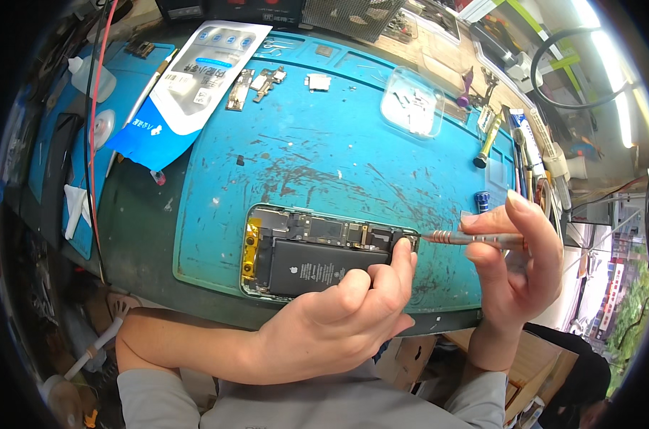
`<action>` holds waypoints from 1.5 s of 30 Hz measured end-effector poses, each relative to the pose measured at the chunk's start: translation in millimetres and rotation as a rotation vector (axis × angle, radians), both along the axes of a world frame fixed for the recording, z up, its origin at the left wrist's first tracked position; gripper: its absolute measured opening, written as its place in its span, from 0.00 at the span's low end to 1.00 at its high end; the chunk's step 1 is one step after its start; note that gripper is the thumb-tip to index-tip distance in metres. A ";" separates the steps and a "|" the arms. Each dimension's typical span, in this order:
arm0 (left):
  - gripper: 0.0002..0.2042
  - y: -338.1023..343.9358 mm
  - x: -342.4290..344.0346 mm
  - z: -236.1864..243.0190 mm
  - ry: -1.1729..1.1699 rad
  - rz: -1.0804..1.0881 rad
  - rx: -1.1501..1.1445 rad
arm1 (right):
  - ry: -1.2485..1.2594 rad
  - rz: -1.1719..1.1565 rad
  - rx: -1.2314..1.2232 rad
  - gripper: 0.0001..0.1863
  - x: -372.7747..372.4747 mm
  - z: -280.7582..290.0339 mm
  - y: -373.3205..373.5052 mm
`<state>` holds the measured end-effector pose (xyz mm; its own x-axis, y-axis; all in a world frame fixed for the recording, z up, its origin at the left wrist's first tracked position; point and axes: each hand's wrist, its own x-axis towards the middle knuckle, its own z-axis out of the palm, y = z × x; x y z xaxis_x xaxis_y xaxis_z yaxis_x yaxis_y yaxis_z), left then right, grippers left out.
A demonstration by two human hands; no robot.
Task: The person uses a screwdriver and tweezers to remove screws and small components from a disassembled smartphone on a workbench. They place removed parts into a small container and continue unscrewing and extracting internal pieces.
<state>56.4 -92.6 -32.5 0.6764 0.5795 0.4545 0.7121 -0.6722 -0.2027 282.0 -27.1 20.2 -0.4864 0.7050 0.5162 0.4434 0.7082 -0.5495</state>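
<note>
An opened smartphone (323,230) lies on the blue work mat, its black battery (311,267) and circuit parts bare and yellow tape (251,247) across its left end. My left hand (357,304) is closed over its near right side, with the index fingertip pressed on the right end and the other fingers curled. The thumb is mostly hidden. In my right hand (521,261) a slim metal screwdriver (475,238) is pinched between thumb and fingers. It lies nearly level, and its tip meets the phone's right edge.
On the mat (303,168) sit small circuit boards (256,87), a metal piece (317,82) and a clear tray (412,104) of small parts. A blue and white pouch (196,86) lies at the far left. Screwdrivers (488,141) and other tools line the right side.
</note>
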 end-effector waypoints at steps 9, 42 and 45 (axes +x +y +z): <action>0.24 2.6 1.0 2.3 0.016 -0.004 0.012 | 0.183 -0.149 -0.102 0.37 -8.3 -0.4 -2.7; 0.19 6.0 0.2 25.1 -0.189 -0.020 -0.282 | 0.356 -0.401 -0.072 0.26 19.5 -21.6 43.5; 0.14 22.2 -6.8 34.9 -0.310 -0.046 -0.335 | 0.353 -0.387 -0.125 0.27 17.5 -16.5 38.9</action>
<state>49.6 -70.4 2.4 0.5665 0.7016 0.4323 0.6728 -0.6967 0.2489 299.4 11.8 3.8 0.0093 0.8646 0.5024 0.4318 0.4497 -0.7819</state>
